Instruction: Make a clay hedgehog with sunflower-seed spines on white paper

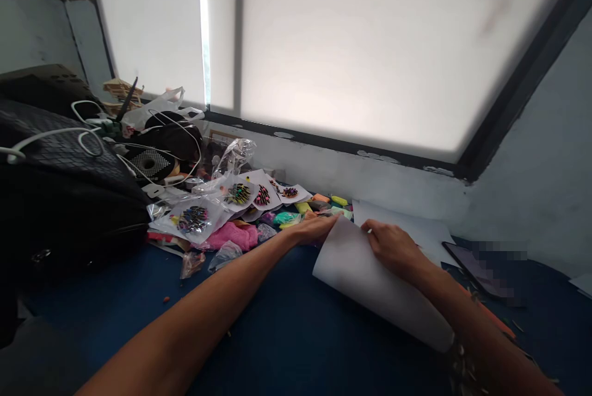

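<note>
A white sheet of paper [365, 288] curves up off the blue table, its near edge raised. At its upper left corner, my left hand [319, 227] is closed on the paper's edge, with the fingertips partly hidden behind it. My right hand [392, 244] grips the top edge further right, thumb and fingers bent around the paper. Behind my right hand lies more white paper [419, 229], flat against the wall side. Small packets of coloured clay [287, 218] lie just beyond my left hand.
Paper cards with dark, colour-tipped pieces [240, 192] and a pink cloth [234, 235] lie left of my hands. A black bag [69, 192] stands at far left, near cables and a spool [148, 165]. On the right is a dark flat device [476, 269]; scraps dot the blue table [268, 346].
</note>
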`<state>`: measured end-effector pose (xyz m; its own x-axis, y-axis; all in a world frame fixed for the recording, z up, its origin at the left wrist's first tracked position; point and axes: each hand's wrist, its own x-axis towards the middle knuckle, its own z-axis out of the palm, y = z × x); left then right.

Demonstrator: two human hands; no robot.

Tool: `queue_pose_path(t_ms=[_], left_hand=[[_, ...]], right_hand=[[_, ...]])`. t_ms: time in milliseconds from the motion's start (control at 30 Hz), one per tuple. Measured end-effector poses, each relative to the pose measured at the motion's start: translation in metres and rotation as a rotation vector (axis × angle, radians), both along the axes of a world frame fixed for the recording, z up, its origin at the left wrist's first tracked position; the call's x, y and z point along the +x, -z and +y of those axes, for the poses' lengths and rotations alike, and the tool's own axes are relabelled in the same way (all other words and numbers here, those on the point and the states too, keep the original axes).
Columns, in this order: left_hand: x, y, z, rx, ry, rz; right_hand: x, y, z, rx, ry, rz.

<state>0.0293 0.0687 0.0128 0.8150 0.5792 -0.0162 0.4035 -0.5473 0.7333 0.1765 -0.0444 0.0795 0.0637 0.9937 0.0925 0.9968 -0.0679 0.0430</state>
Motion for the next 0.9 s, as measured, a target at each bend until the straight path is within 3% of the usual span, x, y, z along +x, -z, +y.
queue_pose_path(t_ms=[133, 267, 433, 667, 900], left_hand=[[-0.002, -0.004, 0.002, -0.030, -0.043, 0.022], [0.006, -0.005, -0.003, 0.044, -0.094, 0.080], [0.017, -0.002, -0.015, 0.196, -0.168, 0.140], [0.018, -0.002, -0.027, 0.314, -0.238, 0.189], [0.020, 0.007, -0.035, 0.417, -0.267, 0.168]], right_hand=[[0.012, 0.024, 0.011, -0.014, 0.035, 0.000], [0.016, 0.042, 0.014, -0.018, 0.043, -0.002], [0.017, 0.044, 0.010, -0.002, 0.080, -0.015], [0.000, 0.036, -0.029, 0.008, -0.022, 0.003], [-0.022, 0.075, -0.064, -0.055, -0.104, -0.029]])
